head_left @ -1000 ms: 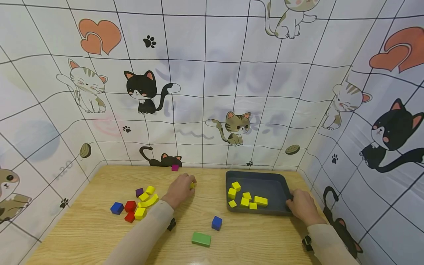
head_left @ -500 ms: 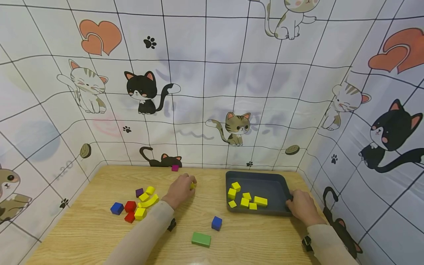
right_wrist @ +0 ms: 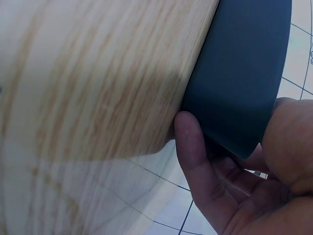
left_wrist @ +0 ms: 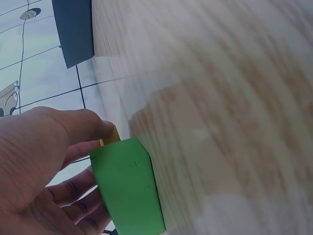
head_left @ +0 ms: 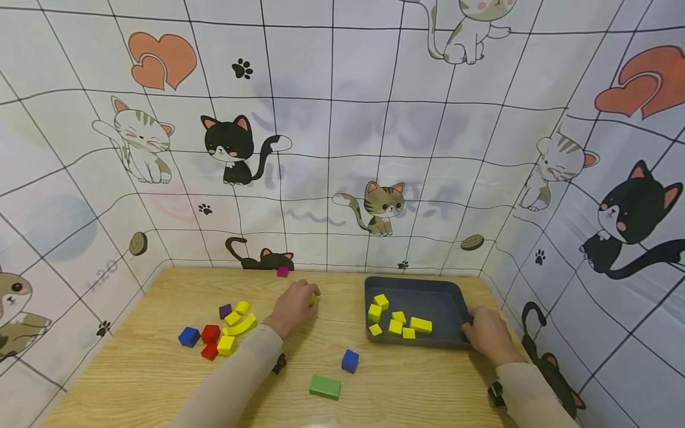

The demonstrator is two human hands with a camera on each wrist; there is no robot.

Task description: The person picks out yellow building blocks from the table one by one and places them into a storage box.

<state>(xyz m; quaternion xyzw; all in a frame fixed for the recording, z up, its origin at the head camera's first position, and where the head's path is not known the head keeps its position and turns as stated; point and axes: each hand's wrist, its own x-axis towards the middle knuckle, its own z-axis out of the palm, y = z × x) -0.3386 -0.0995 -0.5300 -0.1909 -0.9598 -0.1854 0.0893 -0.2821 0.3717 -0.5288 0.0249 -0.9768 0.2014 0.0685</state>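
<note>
Gripping round-cornered tray on grained wood: right hand

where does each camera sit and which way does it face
Head: on the person's head, facing forward and down at the table, tray and patterned backdrop; left hand, right hand and sleeves show.
Left wrist: on that wrist, facing the left hand's grip on a yellow block, a green block close by; only that hand shows.
Right wrist: on that wrist, facing the tray's edge in the right hand's grip; only that hand shows.
Shared: the head and right wrist views both show the tray and right hand.
</note>
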